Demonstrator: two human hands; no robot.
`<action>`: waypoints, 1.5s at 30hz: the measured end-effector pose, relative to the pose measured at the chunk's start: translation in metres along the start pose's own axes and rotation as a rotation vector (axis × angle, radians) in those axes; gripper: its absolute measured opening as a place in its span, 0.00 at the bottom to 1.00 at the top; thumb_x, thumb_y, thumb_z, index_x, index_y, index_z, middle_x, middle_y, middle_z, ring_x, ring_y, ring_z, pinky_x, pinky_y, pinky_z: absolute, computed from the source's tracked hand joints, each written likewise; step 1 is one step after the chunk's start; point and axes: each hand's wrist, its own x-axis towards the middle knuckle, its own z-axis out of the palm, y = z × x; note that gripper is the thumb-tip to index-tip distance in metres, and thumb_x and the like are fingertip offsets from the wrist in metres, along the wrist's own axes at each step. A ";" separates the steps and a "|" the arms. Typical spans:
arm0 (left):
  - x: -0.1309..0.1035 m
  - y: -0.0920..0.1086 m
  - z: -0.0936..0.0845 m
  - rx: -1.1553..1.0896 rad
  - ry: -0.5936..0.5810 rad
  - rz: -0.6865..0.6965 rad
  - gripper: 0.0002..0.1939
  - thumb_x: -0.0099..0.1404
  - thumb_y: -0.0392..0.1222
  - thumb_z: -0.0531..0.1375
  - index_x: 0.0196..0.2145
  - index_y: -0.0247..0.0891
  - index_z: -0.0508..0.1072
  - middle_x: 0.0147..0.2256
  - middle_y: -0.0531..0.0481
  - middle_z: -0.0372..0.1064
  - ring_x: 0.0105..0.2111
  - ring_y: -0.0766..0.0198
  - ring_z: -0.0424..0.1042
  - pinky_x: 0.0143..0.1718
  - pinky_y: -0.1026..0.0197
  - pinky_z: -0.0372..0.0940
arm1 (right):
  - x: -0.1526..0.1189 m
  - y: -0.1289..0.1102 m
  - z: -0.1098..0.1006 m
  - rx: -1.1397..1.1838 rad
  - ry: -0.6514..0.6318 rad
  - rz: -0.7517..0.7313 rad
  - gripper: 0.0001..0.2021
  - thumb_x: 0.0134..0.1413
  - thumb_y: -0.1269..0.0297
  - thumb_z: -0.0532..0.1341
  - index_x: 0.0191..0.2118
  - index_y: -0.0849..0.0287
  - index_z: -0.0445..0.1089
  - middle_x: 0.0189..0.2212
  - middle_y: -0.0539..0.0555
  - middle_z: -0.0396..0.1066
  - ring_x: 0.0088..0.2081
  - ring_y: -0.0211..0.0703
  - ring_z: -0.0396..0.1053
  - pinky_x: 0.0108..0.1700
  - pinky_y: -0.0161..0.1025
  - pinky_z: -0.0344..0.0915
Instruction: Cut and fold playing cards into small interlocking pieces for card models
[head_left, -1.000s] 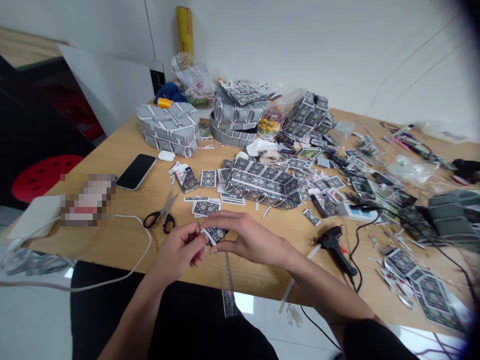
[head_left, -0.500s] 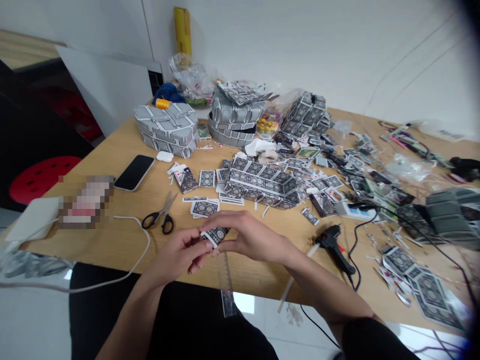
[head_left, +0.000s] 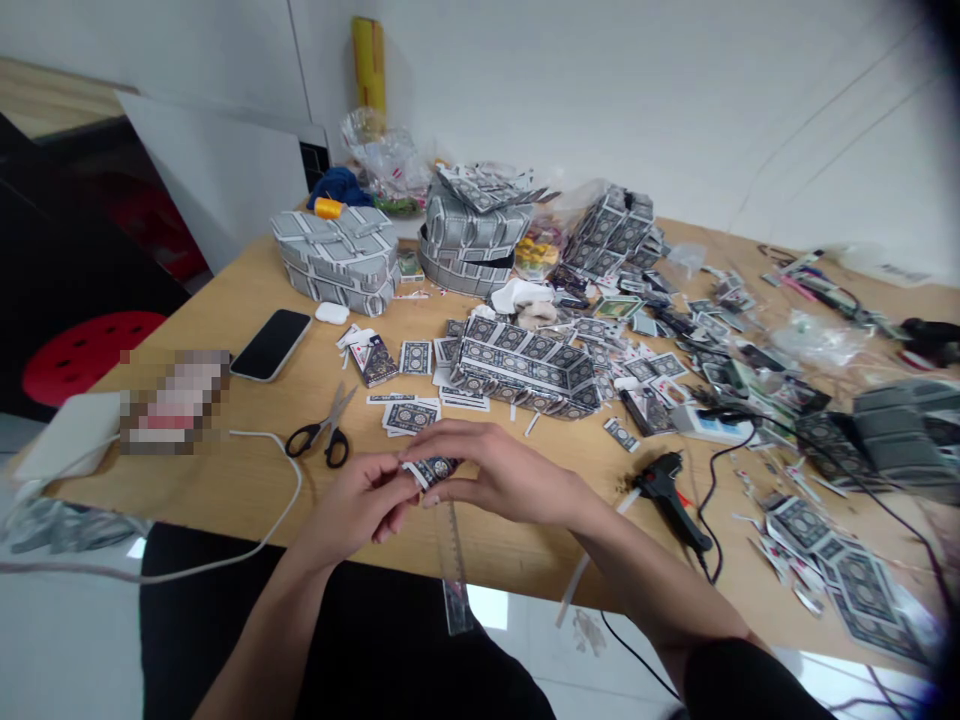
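Between my hands, above the table's front edge, is a playing card with a dark patterned back. My left hand pinches its left end between thumb and fingers. Over its right side curves my right hand, with the thumb at the lower edge and the fingers along the top. The fingers cover much of the card. Just beyond it lies a small stack of cards. A clear ruler sticks out over the edge below my hands. Black-handled scissors rest with blades apart, left of the stack.
A long open box made of cards stands behind my hands. The black glue gun and its cord lie at the right. A phone and a white cable are at the left. Grey woven boxes and scattered cards fill the back.
The card has tilted slightly between my fingers, and my left thumb has shifted a little on it. Both hands stay in nearly the same place; the view has moved slightly.
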 end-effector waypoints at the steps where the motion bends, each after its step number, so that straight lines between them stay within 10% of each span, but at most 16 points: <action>1: -0.001 0.001 -0.001 0.014 -0.001 0.024 0.21 0.65 0.56 0.65 0.25 0.37 0.71 0.15 0.57 0.63 0.14 0.73 0.58 0.16 0.69 0.52 | 0.000 0.001 0.000 -0.002 0.009 0.005 0.18 0.67 0.62 0.71 0.60 0.53 0.77 0.55 0.58 0.78 0.56 0.47 0.77 0.60 0.45 0.72; 28: -0.012 -0.010 0.002 0.240 0.127 0.266 0.21 0.77 0.56 0.59 0.30 0.40 0.68 0.24 0.57 0.66 0.24 0.69 0.66 0.28 0.66 0.62 | -0.003 0.008 0.013 -0.224 0.110 0.084 0.22 0.67 0.53 0.70 0.59 0.58 0.73 0.52 0.61 0.79 0.53 0.53 0.79 0.55 0.47 0.74; 37: -0.016 -0.027 0.008 0.255 0.301 0.331 0.15 0.76 0.54 0.61 0.38 0.40 0.74 0.29 0.55 0.69 0.28 0.66 0.65 0.31 0.64 0.60 | -0.002 -0.005 0.016 -0.403 -0.081 0.323 0.08 0.71 0.59 0.67 0.43 0.59 0.75 0.32 0.54 0.79 0.35 0.47 0.76 0.34 0.36 0.56; 45: -0.043 -0.057 0.017 0.331 0.379 0.346 0.18 0.77 0.53 0.58 0.33 0.40 0.73 0.27 0.53 0.70 0.28 0.65 0.69 0.32 0.64 0.63 | -0.001 -0.014 0.025 -0.418 -0.273 0.193 0.09 0.70 0.59 0.68 0.45 0.59 0.75 0.30 0.52 0.76 0.34 0.44 0.75 0.32 0.36 0.53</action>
